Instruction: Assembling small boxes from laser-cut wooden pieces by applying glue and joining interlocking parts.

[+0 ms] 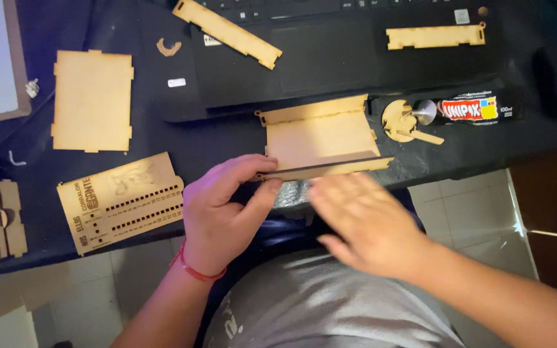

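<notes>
Head view: at far left on the dark table (227, 138) we see a flat notched plywood panel (93, 101), then an engraved panel with rows of slots (120, 200). Our left hand (224, 216) pinches the near wall strip of a half-built plywood box (322, 138) at the table's front edge; it looks light, stiff and (probably) fragile at the joints, best held by its edges. Our right hand (365, 222) hovers flat and open, blurred, just beside it. A glue tube (475, 109) lies further right.

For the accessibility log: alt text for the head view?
The left hand pinches the near wall of a half-built wooden box at the edge of a dark desk, the right hand blurred beside it. Other wooden panels, a glue tube and a laptop lie around.
</notes>
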